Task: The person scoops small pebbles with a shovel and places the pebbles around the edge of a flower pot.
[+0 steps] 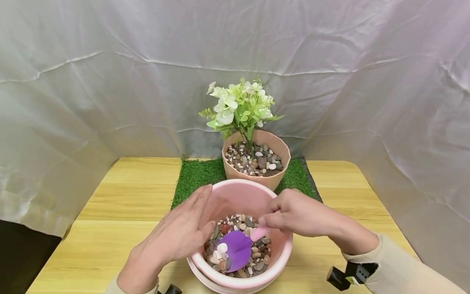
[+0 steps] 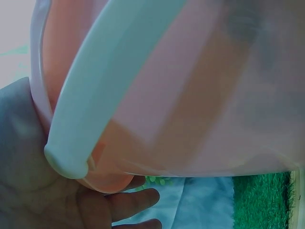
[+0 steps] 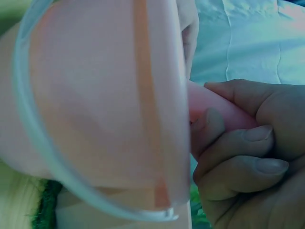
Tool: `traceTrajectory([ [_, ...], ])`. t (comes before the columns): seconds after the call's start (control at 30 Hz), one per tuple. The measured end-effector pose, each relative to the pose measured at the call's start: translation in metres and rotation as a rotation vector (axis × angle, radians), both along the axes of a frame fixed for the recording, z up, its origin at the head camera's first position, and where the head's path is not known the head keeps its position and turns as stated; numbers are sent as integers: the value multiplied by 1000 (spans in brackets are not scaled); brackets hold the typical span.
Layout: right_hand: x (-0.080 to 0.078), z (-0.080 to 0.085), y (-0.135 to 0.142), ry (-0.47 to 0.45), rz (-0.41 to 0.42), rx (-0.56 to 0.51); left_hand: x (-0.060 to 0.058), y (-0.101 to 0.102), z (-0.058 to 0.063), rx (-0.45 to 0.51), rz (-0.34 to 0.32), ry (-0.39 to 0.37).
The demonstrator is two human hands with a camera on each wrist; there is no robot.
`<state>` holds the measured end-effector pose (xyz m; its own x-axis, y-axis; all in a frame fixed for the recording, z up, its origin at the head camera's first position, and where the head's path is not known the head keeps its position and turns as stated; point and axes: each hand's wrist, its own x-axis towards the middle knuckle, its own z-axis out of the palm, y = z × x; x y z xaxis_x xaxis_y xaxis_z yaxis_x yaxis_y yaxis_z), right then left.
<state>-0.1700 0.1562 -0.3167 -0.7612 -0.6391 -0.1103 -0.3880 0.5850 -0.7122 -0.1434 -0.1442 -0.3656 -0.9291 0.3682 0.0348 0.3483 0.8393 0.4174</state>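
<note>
R hand (image 1: 299, 212): fingers curled firmly round the pink handle (image 1: 259, 233) of a toy shovel (image 1: 238, 250). L hand (image 1: 180, 226): fingers extended, laid against L side of bucket (image 1: 238, 200) at the rim; no clenching obs. Shovel blade sits inside bucket, below and L of R fingers, w/ a few pebbles (image 1: 222, 248) at its far end; loose pebble mix (image 1: 258, 266) lies beneath and around it.

Method, insp.'s judgement: step in hand reads as scooping. L palm should brace rim so bucket can't slide; blade should go in low, near flat, then be levelled before any lift. Load is bunched at tip, so a tip-down tilt would likely spill it; slow raise, clear of rim, advised.

Materials: bucket smooth, pink, round, prob. plastic; white bail handle (image 2: 109, 81), a curved band, is beside L palm. Blade purple, broad. Pebbles rounded, mixed sz., white/grey/brown. Beyond fingers of both hands: faceted peach flowerpot (image 1: 277, 179), pebble-filled, w/ white-flowered plant (image 1: 242, 104), poss. artificial; bristly green turf mat (image 1: 200, 173) about its base. Wood-grain surface (image 1: 121, 192) below fingers; creased, satiny cloth (image 1: 147, 90) behind.
</note>
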Motion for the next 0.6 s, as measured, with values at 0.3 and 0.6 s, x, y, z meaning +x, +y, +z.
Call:
traceTrajectory([
  [0.3, 4, -7, 17, -26, -59, -60, -1, -1, 0, 1, -10, 15],
  [0.6, 5, -12, 28, -47, -107, -113, 0, -1, 0, 1, -4, 5],
])
